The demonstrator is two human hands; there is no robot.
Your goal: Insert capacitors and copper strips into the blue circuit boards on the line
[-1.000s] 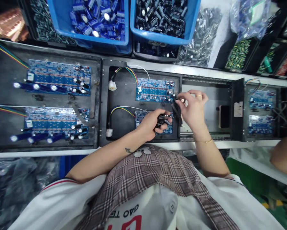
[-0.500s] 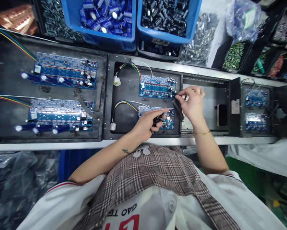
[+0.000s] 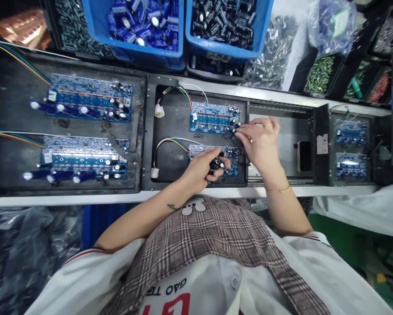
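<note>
My left hand (image 3: 205, 168) is curled round several black capacitors (image 3: 216, 164), above the lower circuit board (image 3: 233, 168) of the middle tray. At the right end of the upper circuit board (image 3: 212, 118), my right hand (image 3: 260, 140) has its thumb and index finger by a black capacitor (image 3: 234, 130) at the board's lower right corner. Whether those fingers grip that capacitor is hard to see. Small black capacitors stand along the right edge of the upper board. Coloured wires (image 3: 185, 91) run from its left end to a white connector (image 3: 159, 110).
A blue bin of blue capacitors (image 3: 144, 26) and a blue bin of black capacitors (image 3: 222, 24) stand behind the trays. The left tray (image 3: 15, 103) holds two boards with large blue capacitors. A phone (image 3: 303, 156) lies to the right. Another tray (image 3: 350, 173) is farther right.
My right hand has shifted slightly left along the upper board's corner. The left thumb and index finger have drawn in over the capacitors, and a dark strap by the right hand is less visible.
</note>
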